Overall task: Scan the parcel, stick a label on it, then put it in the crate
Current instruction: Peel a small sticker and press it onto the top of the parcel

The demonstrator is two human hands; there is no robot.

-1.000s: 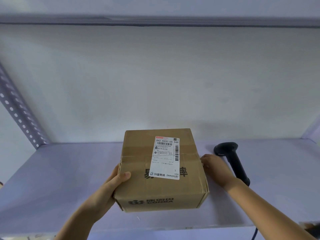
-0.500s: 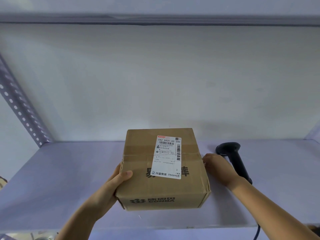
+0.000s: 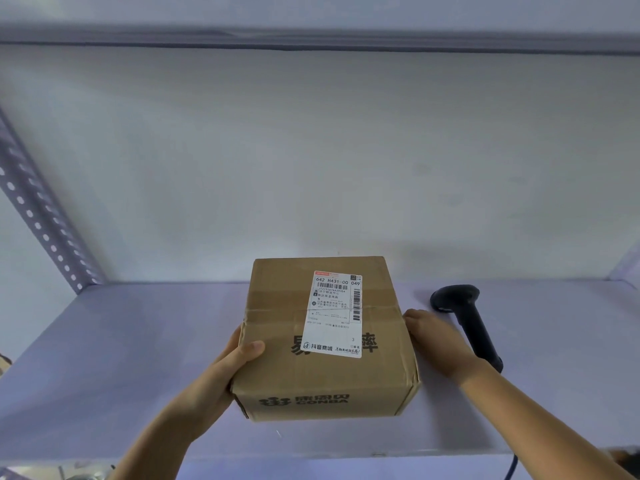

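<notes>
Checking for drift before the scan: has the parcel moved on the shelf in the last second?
No. The parcel keeps the same gap to the scanner lying on the shelf; only the camera shifted slightly.

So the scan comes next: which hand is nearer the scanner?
Right. The right hand lies just beside the scanner, on the box's right side; the left hand grips its far side.

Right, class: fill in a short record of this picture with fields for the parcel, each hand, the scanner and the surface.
parcel: brown cardboard box on the shelf, printed shipping label on top
left hand: holds the box's left side, thumb on top
right hand: flat against the box's right side
scanner: black handheld scanner lying right of the box, untouched
surface: pale shelf board
crate: not visible
</notes>
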